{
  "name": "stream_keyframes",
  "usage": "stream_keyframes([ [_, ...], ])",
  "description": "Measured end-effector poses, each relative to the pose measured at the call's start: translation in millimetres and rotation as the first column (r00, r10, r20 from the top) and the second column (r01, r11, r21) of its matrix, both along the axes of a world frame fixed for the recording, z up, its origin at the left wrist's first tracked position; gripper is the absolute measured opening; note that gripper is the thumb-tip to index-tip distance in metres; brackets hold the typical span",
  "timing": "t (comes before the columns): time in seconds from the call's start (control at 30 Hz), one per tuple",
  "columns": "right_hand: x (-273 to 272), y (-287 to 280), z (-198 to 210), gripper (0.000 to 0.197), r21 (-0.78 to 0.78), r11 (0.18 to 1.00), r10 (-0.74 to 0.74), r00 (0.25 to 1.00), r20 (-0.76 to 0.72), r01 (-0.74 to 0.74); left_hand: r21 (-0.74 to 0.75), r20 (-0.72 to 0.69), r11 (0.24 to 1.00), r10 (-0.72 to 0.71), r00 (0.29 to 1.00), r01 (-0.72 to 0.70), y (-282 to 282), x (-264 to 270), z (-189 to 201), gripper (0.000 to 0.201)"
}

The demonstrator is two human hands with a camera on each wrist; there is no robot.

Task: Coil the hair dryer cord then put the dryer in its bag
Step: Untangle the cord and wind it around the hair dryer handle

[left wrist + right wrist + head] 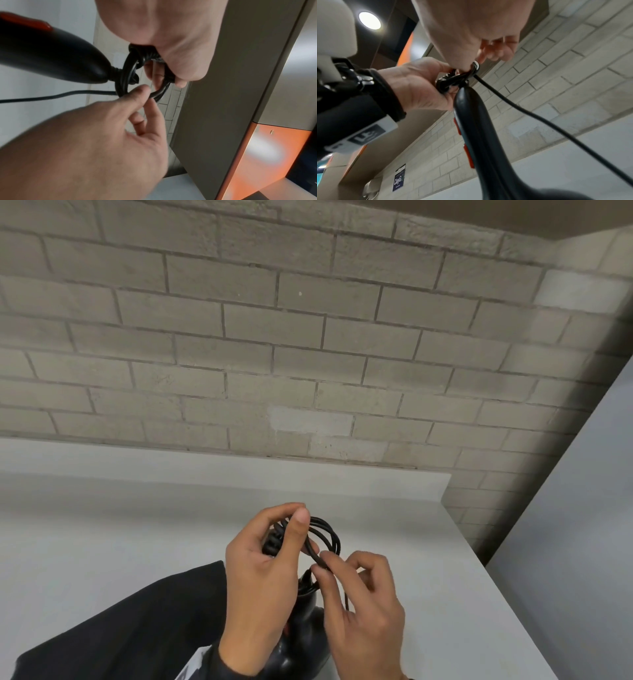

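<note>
Over a white tabletop (102, 525) by a brick wall, a person's left hand (263, 570) pinches a bundle of black cord (325, 535) loops between thumb and curled fingers, while the right hand (363, 604) pinches the free strand just beside the coil. Below them hangs the glossy black dryer (301, 645), its handle pointing up at the coil. No bag is in view. Judging by its springy loops, the cord is supple but likely to unwind unless held where the strands cross; the dryer looks rigid, smooth and possibly slippery, best taken by the handle.
</note>
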State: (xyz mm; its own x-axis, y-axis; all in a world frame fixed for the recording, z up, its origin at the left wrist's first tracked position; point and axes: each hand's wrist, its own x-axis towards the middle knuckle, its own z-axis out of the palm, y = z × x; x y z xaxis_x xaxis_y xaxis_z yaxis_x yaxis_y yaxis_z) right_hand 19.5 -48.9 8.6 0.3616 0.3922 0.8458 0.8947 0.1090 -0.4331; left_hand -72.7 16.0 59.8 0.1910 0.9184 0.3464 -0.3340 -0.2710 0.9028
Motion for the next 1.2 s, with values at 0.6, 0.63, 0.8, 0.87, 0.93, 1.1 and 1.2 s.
stream_keyframes([
  [0.6, 17, -17, 70, 0.050, 0.281, 0.676, 0.281, -0.114, -0.953, -0.681, 0.347, -0.079, 0.931, 0.148, 0.986, -0.112, 25, 7, -18, 0.030],
  [0.63, 19, -18, 67, 0.048, 0.271, 0.655, 0.326, -0.059, -0.943, -0.705, 0.335, -0.072, 0.934, 0.153, 0.986, -0.121, 26, 7, -18, 0.027],
  [0.8, 19, -22, 44, 0.011, 0.036, 0.693, 0.441, 0.385, -0.811, -0.720, 0.320, -0.061, 0.945, 0.091, 0.994, -0.067, 33, -3, -19, 0.036],
  [0.87, 18, -21, 38, 0.012, -0.014, 0.737, 0.438, 0.493, -0.752, -0.676, 0.369, -0.088, 0.929, 0.053, 0.995, -0.017, 34, -8, -19, 0.033],
  [0.93, 14, -22, 37, 0.015, -0.051, 0.767, 0.430, 0.572, -0.699, -0.639, 0.408, -0.108, 0.913, 0.053, 0.993, -0.004, 36, -8, -22, 0.028],
  [1.1, 14, -23, 54, 0.018, -0.011, 0.779, 0.372, 0.476, -0.797, -0.627, 0.443, -0.105, 0.895, 0.111, 0.988, -0.053, 38, -7, -26, 0.027],
  [1.2, 26, -26, 64, 0.034, 0.125, 0.703, 0.234, 0.062, -0.970, -0.700, 0.440, -0.100, 0.893, 0.155, 0.983, -0.096, 42, -9, -26, 0.037],
])
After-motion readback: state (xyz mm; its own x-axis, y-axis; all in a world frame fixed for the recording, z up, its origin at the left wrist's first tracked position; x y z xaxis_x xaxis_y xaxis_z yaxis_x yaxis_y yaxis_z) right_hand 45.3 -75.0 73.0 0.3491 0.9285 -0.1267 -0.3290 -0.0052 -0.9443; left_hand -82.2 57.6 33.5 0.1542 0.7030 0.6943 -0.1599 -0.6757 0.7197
